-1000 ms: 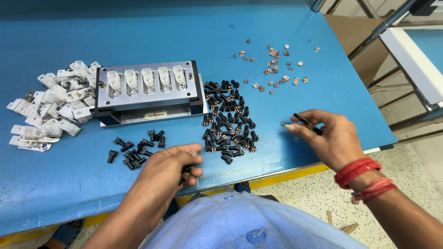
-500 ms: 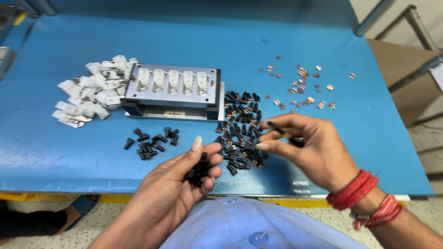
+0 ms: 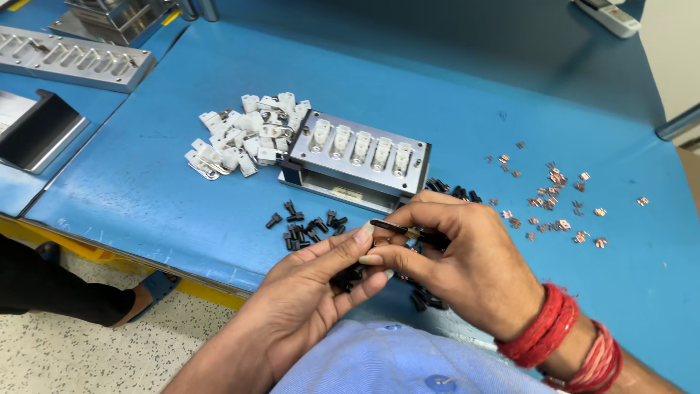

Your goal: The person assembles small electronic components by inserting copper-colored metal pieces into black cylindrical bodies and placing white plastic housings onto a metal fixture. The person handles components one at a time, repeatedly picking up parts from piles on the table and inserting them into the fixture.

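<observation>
Hands (image 3: pixel 397 266) together, fingertips on black screws (image 3: pixel 348 276).

I see a blue table (image 3: pixel 146 182), white plastic parts (image 3: pixel 244 138) far left, a silver-grey jig (image 3: pixel 357 157), black screws (image 3: pixel 306 222), copper clips (image 3: pixel 558 201) right, and red wrist threads (image 3: pixel 558 335) nearby.

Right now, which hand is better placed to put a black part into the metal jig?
Probably the right hand: it pinches one thin dark piece at its fingertips and sits just in front of the jig. The left hand is cupped around a bunch of black parts, so it is occupied.
</observation>
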